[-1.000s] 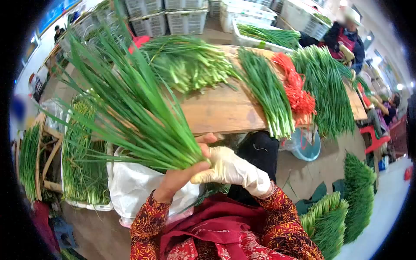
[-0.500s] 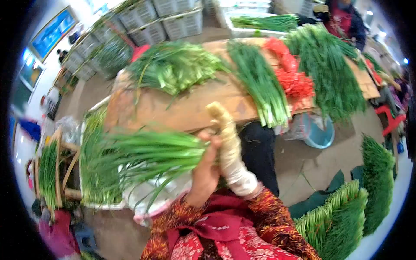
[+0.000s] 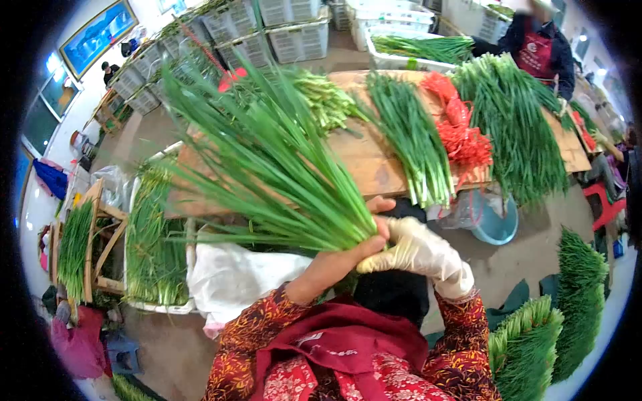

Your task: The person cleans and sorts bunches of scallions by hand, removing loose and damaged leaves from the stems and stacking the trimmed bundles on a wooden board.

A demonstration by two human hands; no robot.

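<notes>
My bare left hand (image 3: 340, 264) is closed around the pale stem end of a bunch of garlic chives (image 3: 304, 177). The long green leaves fan out up and to the left, over the table edge. My right hand (image 3: 424, 252), in a whitish glove, closes around the cut ends of the same bunch, against my left fingers. Its fingertips are partly hidden behind the stems. Beyond the hands, a neat bundle of chives (image 3: 414, 144) lies on the wooden table (image 3: 368, 160), beside red ties (image 3: 461, 140).
A larger chive pile (image 3: 511, 127) covers the table's right part. Left stands a white crate of chives (image 3: 157, 247) near a white sack (image 3: 244, 271). A blue bucket (image 3: 498, 220) and chive stacks (image 3: 528, 341) are at right. A person in an apron (image 3: 538, 53) stands behind the table.
The bunch has swung from lying leftward to pointing up and left, and moved right. My gloved right hand has turned from upright beside the stems to round their ends.
</notes>
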